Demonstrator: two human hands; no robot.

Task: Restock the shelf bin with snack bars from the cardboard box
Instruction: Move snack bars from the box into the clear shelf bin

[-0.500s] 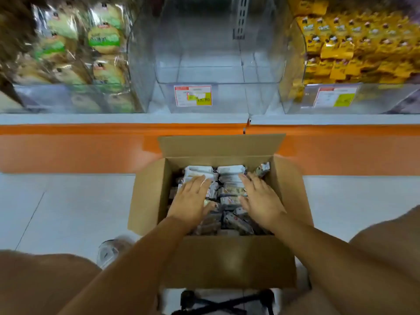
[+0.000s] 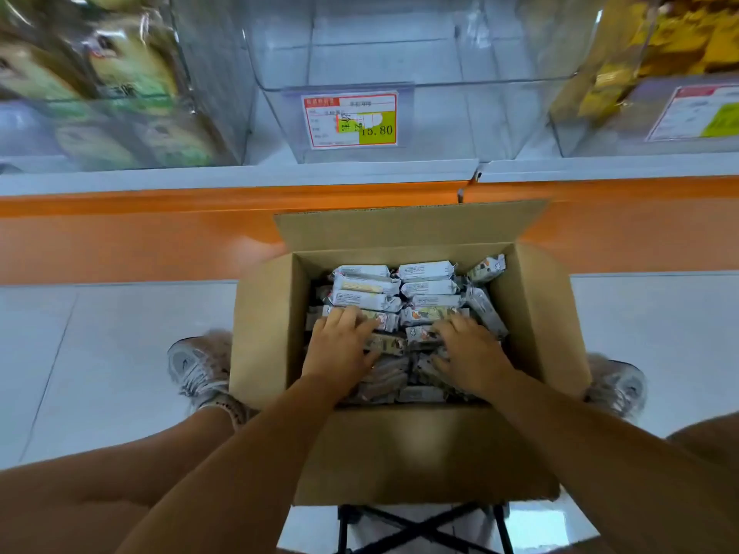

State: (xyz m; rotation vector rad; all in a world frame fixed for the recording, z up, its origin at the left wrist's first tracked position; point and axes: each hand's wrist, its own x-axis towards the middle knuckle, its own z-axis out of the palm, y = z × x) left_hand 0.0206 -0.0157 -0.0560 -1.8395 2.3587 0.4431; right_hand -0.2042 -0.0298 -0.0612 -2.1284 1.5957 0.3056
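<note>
An open cardboard box [image 2: 400,453] stands in front of me, filled with several grey-white wrapped snack bars [image 2: 428,271]. Both my hands are inside it, on the pile's near half. My left hand [image 2: 344,347] lies left of centre, its fingers curled down over a bunch of bars and its thumb tucked under them. My right hand [image 2: 470,353] lies right of centre, its fingers hooked around bars too. Above, on the shelf, the clear plastic bin [image 2: 440,88] with a red and yellow price label [image 2: 352,119] holds nothing visible.
A bin of green-labelled packets [image 2: 120,78] stands left of the clear bin, one of yellow packets [image 2: 680,38] to its right. An orange shelf base [image 2: 140,241] runs behind the box. My shoes [image 2: 200,365] [image 2: 616,387] flank the box, which rests on a black folding frame [image 2: 424,529].
My fingers lay flat on top of the bars; now both hands have curled down into the pile and sit slightly nearer me. The view has moved closer to the shelf.
</note>
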